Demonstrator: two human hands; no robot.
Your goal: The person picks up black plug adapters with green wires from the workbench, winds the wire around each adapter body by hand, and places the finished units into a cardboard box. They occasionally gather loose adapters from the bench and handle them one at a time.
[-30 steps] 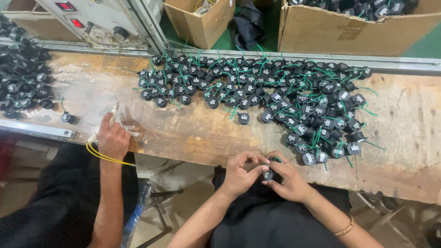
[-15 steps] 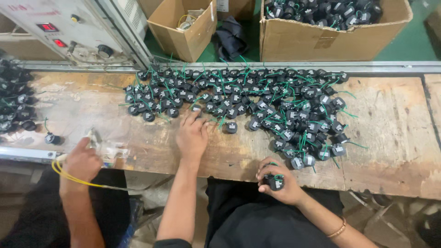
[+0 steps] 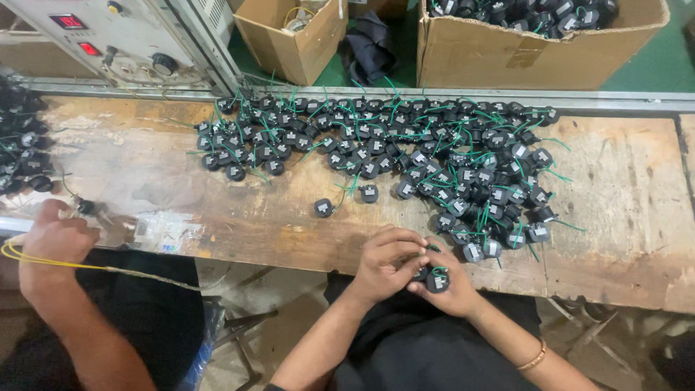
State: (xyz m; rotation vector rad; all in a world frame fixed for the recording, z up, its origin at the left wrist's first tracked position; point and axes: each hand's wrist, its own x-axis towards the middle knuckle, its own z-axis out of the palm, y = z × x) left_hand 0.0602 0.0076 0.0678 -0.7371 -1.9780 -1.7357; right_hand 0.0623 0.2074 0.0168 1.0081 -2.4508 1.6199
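My two hands meet at the near edge of the worn wooden bench. My right hand cups a small round black part with a green wire. My left hand curls over from the left, its fingertips pinching a second black part against the first. A wide heap of the same black parts with green wires covers the bench just beyond my hands. Two loose parts lie apart from the heap, to the left of my left hand.
A co-worker's hand rests at the bench's left end, with a yellow cable and another pile of black parts. Behind the bench stand a grey control box, a small cardboard box and a large box of parts.
My left hand has pulled back from the heap and joined my right hand at the bench edge. The view has shifted, so the bench sits further right.
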